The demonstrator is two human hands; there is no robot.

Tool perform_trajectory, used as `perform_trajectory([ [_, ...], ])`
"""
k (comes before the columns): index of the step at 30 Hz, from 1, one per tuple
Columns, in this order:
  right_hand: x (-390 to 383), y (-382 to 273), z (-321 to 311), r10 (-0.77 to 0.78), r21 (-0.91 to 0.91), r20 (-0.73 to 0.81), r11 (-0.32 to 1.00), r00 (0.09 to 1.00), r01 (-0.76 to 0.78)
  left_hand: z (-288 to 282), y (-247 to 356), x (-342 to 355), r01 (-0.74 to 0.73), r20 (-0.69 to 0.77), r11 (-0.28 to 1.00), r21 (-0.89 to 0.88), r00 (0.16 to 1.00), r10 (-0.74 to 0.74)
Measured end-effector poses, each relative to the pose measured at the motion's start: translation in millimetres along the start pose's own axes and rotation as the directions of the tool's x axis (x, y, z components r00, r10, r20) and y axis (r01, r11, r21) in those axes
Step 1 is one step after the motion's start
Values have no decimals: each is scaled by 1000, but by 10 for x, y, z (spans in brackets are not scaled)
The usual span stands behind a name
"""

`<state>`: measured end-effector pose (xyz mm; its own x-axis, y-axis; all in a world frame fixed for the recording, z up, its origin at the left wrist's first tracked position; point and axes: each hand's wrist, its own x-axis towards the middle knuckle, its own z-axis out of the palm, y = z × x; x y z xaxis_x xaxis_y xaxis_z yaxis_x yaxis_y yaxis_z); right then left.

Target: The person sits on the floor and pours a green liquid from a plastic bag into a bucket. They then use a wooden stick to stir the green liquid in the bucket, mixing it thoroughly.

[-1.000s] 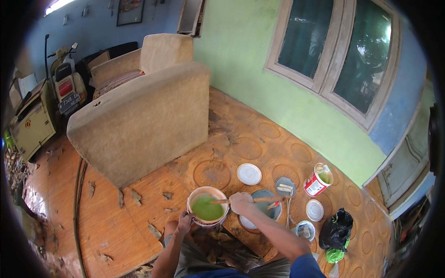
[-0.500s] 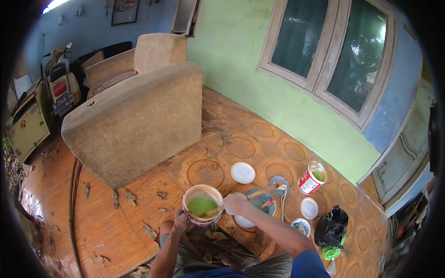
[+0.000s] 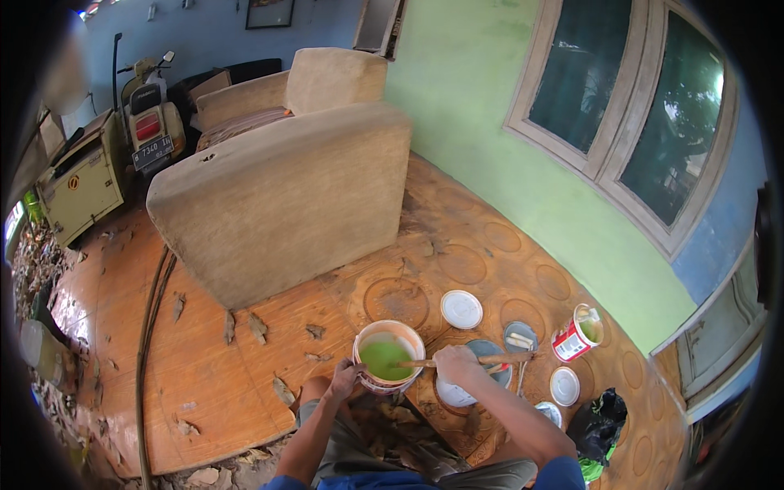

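Observation:
A white bucket (image 3: 392, 330) of light green paint (image 3: 382, 360) stands in front of my knees. My left hand (image 3: 346, 378) is closed on the left side of its rim. In my right hand (image 3: 458, 366), just right of the bucket, is a wooden stick (image 3: 508, 358). One end of the stick dips into the paint, while the other sticks out to the right over a grey round container (image 3: 495, 347). The stick lies nearly level, across the bucket's right rim.
White lids (image 3: 462, 309) lie on the tiled floor. Right of them stand a red-and-white paint can (image 3: 574, 336) and a black plastic bag (image 3: 596, 425). A beige armchair (image 3: 282, 204) stands beyond the bucket, a scooter (image 3: 152, 122) behind it. A dark hose (image 3: 147, 343) runs along the left.
My view has turned left, so the scene sits farther right. The stick has swung from a slant to nearly level, its tip still in the paint. My left hand stays on the rim.

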<state>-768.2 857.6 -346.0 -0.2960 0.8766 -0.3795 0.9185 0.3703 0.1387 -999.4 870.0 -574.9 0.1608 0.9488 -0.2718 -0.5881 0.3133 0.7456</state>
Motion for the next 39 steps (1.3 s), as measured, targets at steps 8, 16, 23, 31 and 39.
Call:
perform_trajectory([
  [8, 194, -131, 181, 45, 107, -57, 994, 997, -38, 12, -43, 27, -20, -15, 1000, 20, 1000, 20],
  [16, 60, 11, 279, 21, 94, -20, 995, 1000, -19, 89, 39, -62, -19, -58, 1000, -14, 998, 18],
  [23, 177, -160, 142, 51, 209, -16, 977, 999, -46, -7, 0, -12, -30, 34, 1000, 8, 999, 30],
  [31, 117, 112, 25, 47, 44, 41, 998, 998, -49, -70, -31, 81, 16, -65, 998, 66, 998, -12],
  [39, 405, 74, 404, -26, 11, -231, 1000, 973, 30, -54, -152, 32, 5, -135, 997, 78, 991, 6],
])
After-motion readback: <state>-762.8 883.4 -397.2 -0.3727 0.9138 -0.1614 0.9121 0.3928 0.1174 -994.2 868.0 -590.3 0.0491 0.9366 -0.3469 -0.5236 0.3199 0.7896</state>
